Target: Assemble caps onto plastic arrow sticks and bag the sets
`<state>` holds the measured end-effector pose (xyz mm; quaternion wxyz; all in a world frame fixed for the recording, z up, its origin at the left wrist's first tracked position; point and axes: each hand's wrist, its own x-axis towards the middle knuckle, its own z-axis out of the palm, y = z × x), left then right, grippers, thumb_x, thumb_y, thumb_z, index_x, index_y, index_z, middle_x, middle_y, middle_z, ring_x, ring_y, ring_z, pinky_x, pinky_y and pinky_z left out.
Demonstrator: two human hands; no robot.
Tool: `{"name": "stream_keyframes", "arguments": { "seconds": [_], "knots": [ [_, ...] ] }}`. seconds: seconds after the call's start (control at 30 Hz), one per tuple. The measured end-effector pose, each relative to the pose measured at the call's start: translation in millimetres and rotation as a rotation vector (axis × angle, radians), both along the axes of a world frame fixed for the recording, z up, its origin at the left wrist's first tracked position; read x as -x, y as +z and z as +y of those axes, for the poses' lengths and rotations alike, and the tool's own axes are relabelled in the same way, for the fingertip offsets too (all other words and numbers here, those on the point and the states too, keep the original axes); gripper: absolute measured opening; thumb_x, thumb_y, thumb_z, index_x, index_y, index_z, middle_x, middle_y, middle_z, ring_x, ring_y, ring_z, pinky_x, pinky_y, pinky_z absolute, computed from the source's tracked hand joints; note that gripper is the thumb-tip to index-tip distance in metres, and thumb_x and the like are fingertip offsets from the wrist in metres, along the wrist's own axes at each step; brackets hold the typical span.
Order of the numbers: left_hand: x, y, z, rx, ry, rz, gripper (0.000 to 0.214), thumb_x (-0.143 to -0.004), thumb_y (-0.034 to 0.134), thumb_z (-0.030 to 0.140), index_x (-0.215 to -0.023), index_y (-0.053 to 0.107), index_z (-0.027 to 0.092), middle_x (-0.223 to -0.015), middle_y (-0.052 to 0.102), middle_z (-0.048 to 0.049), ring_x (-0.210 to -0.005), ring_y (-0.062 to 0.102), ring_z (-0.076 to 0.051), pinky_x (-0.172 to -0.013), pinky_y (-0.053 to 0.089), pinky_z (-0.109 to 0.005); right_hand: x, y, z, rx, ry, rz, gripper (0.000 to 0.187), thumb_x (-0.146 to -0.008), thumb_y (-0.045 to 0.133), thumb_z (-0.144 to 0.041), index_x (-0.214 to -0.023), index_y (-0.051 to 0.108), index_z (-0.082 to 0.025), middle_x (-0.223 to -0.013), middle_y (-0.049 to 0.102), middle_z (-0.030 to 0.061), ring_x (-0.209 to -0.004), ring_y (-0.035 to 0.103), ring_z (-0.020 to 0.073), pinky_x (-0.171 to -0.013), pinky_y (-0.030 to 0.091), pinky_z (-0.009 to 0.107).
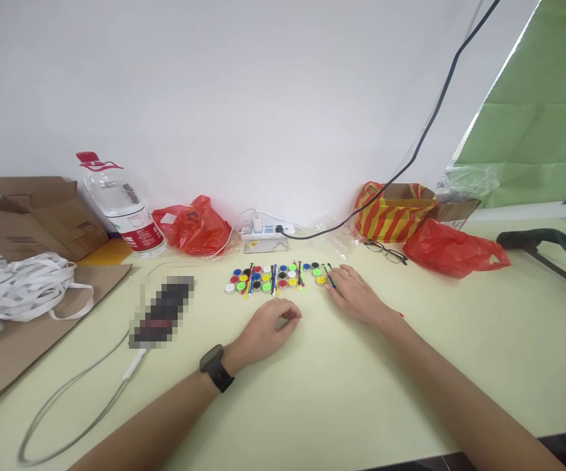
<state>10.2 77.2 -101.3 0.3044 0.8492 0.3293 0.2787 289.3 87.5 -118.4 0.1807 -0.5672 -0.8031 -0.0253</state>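
Small round discs in white, red, blue, black, yellow and green lie in short rows across the table. Thin coloured plastic sticks in upright bundles separate the groups of discs. My right hand lies palm down at the right end, fingers stretched out, its fingertips beside the last sticks; whether they touch is hard to see. My left hand rests on its side in front of the rows, fingers curled in to the thumb, with nothing visible in it. A dark watch is on the left wrist.
Behind the rows stand a power strip and a metal plate. To the left are a red bag, a large bottle, a blurred dark device and white straps. Glasses and another red bag lie right.
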Motion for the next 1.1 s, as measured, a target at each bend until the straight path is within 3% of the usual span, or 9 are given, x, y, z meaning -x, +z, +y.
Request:
{"name": "stream_keyframes", "arguments": {
  "seconds": [0.3, 0.67, 0.9, 1.1],
  "knots": [
    [0.1, 0.7, 0.6, -0.005, 0.002, 0.003, 0.013, -0.094, 0.055, 0.017, -0.092, 0.067, 0.023, -0.094, 0.071, -0.0018, -0.091, 0.064, -0.019, -0.085, 0.051, -0.034, -0.2, -0.8, -0.3, 0.010, -0.005, 0.014, 0.037, -0.106, 0.037, -0.039, -0.131, 0.055, -0.019, -0.134, 0.062, 0.0145, -0.142, 0.040, 0.0330, -0.118, 0.036, 0.051],
    [0.3, 0.7, 0.0, 0.004, 0.001, 0.013, 0.012, -0.094, 0.056, 0.017, -0.092, 0.066, 0.023, -0.096, 0.071, -0.0018, -0.094, 0.064, -0.020, -0.086, 0.051, -0.034, 0.1, 3.3, -1.3, 0.018, 0.022, 0.039, 0.034, -0.106, 0.038, -0.040, -0.119, 0.060, -0.018, -0.124, 0.064, 0.0161, -0.133, 0.047, 0.0322, -0.116, 0.039, 0.049],
    [0.1, 1.0, -0.3, 0.000, 0.000, 0.004, 0.013, -0.095, 0.055, 0.018, -0.092, 0.067, 0.023, -0.096, 0.071, -0.0027, -0.094, 0.064, -0.020, -0.086, 0.052, -0.035, -1.8, -0.5, -0.6, 0.049, 0.007, 0.038, 0.039, -0.106, 0.037, -0.040, -0.133, 0.056, -0.018, -0.133, 0.061, 0.0151, -0.140, 0.041, 0.0328, -0.118, 0.035, 0.050],
    [-0.3, 1.3, -0.1, -0.005, -0.005, 0.001, 0.013, -0.095, 0.055, 0.020, -0.092, 0.067, 0.023, -0.096, 0.072, -0.0035, -0.093, 0.064, -0.020, -0.087, 0.052, -0.036, -4.8, -0.4, -0.1, 0.070, 0.030, 0.042, 0.037, -0.105, 0.041, -0.038, -0.135, 0.054, -0.021, -0.135, 0.060, 0.0140, -0.138, 0.044, 0.0321, -0.116, 0.039, 0.051]
  ]
}}
